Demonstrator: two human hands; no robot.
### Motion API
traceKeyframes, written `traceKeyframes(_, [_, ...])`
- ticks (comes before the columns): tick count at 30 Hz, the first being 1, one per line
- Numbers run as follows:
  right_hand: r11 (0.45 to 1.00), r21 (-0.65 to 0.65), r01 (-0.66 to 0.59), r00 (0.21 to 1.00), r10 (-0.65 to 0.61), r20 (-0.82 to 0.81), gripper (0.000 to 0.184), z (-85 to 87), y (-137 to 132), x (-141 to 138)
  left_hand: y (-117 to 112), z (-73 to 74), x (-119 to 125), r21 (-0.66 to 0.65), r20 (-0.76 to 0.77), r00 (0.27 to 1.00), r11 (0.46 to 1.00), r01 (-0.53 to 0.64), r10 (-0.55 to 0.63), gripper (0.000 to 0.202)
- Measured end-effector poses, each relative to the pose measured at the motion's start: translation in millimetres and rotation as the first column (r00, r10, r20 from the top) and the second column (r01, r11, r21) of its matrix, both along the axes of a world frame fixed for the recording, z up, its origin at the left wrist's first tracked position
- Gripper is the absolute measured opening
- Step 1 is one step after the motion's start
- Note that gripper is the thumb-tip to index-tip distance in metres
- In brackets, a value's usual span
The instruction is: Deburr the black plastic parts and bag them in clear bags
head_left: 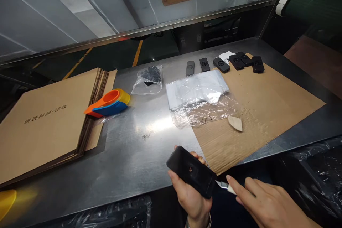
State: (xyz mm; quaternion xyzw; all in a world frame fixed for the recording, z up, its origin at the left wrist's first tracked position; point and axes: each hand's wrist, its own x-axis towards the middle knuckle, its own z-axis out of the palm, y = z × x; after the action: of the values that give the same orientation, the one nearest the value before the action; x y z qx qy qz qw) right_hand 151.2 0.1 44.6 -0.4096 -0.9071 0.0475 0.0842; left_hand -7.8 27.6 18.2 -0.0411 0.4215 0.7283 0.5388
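A black plastic housing (190, 171), long with rounded corners and a small round hole in its face, lies tilted in my left hand (193, 199). The fingers of that hand are wrapped around its sides. My right hand (263, 197) grips a craft knife (226, 186) with a white handle. The blade points left and its tip is right by the housing's lower right end; whether it touches I cannot tell. Beyond my hands, a pale wedge-shaped piece (235, 123) rests on a cardboard sheet (278, 96).
Several black parts (204, 65) line the table's (128, 164) back. Clear plastic bags (197, 89) lie mid-table, near a bagged dark part (151, 76). An orange, blue and yellow tape dispenser (109, 103) sits beside stacked cardboard (50, 114). Black plastic-lined containers (114, 213) stand below the front edge.
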Motion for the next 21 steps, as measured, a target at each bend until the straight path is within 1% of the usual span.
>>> traceKeyframes(8, [0.993, 0.119, 0.02, 0.999, -0.023, 0.027, 0.046, -1.2, 1.6, -0.7, -1.9, -4.1, 0.3, 0.031, -0.016, 0.997, 0.997, 0.073, -0.072, 0.048])
traceKeyframes(11, [0.991, 0.13, 0.018, 0.999, -0.024, 0.042, 0.048, -3.2, 1.8, -0.3, -1.2, -3.7, -0.5, -0.015, -0.039, 0.994, 0.995, 0.1, -0.1, 0.047])
traceKeyframes(14, [0.998, 0.06, -0.029, 0.999, 0.03, -0.015, 0.044, -3.4, 4.0, 2.9, 1.1, -2.0, -3.0, -0.104, -0.031, 0.983, 0.979, 0.177, -0.181, 0.05])
traceKeyframes(17, [0.996, -0.052, -0.073, 0.996, 0.07, -0.061, 0.04, -2.6, 6.7, 7.4, 2.7, -1.6, -5.8, -0.166, -0.003, 0.957, 0.944, 0.284, -0.288, 0.056])
traceKeyframes(19, [0.993, -0.1, -0.07, 0.996, 0.065, -0.055, 0.04, -3.1, 7.3, 9.3, 2.9, -2.3, -6.9, -0.172, 0.028, 0.939, 0.923, 0.343, -0.343, 0.058])
traceKeyframes(21, [0.992, -0.111, -0.059, 0.998, 0.055, -0.038, 0.043, -5.2, 6.1, 9.8, 2.7, -3.4, -7.3, -0.16, 0.059, 0.924, 0.91, 0.382, -0.377, 0.058])
